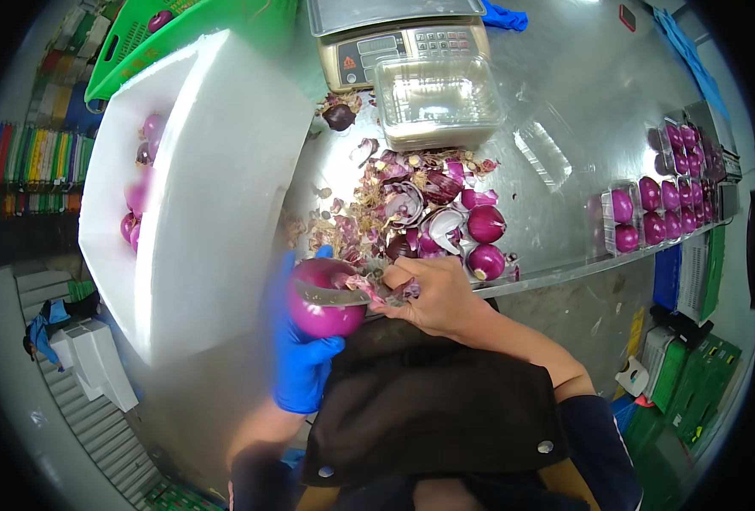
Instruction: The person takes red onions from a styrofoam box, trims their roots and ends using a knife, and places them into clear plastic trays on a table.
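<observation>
My left hand (pixel 302 368), in a blue glove, is closed around a purple-red onion (pixel 330 320) in front of my apron. A knife blade (pixel 333 297) lies across the onion's side, and my bare right hand (pixel 437 294) is closed on the knife; its handle is hidden by my fingers. Strips of loose skin (pixel 381 292) hang between the onion and my right fingers. Just beyond my hands, a heap of onion skins (pixel 403 203) covers part of the metal table (pixel 556 102). Two peeled-looking onions (pixel 486 223) rest at the heap's right side.
A white foam box (pixel 224 170) holding onions stands tilted at left, beside a green crate (pixel 198 38). Clear plastic trays (pixel 437 94) sit by a weighing scale (pixel 403 47). Packed onions (pixel 652 196) line the right edge. A blue glove (pixel 505 17) lies behind.
</observation>
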A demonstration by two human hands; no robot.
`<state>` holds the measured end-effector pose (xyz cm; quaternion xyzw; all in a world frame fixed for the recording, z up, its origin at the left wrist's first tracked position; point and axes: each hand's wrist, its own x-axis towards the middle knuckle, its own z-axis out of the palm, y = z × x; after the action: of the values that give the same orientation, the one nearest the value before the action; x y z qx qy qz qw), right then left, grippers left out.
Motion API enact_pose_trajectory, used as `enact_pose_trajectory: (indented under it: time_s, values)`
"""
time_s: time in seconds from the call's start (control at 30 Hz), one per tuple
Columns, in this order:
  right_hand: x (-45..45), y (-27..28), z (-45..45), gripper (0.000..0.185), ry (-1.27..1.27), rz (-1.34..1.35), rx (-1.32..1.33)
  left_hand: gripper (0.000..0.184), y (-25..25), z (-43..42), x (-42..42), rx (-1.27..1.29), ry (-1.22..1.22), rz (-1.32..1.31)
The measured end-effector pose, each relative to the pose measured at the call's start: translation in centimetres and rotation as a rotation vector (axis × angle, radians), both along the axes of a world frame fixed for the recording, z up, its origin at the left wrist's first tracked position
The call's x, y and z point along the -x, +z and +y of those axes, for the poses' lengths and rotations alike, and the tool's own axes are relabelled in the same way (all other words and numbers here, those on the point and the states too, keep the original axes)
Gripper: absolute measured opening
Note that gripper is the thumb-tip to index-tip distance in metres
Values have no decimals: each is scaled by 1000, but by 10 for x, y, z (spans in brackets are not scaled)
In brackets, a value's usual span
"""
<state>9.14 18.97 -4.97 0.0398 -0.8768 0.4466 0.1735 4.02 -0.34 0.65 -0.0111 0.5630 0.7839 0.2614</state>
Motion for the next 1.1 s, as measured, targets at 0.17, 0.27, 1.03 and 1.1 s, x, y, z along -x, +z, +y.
enact_pose_trajectory:
  time_s: [0.17,0.27,1.03,1.1]
  values:
    - [-21,-54,9,31,43,-202,12,114,-14,-4,4,126,37,329]
    - [-23,-45,2,28,95,-355,436,109,-19,-8,7,165,45,403]
    - [-53,-72,270,61,-756,-508,-282,61,96,-35,37,548,-272,500]
    - [-56,-67,266,72,-808,-643,-385,56,110,-52,49,677,-155,609]
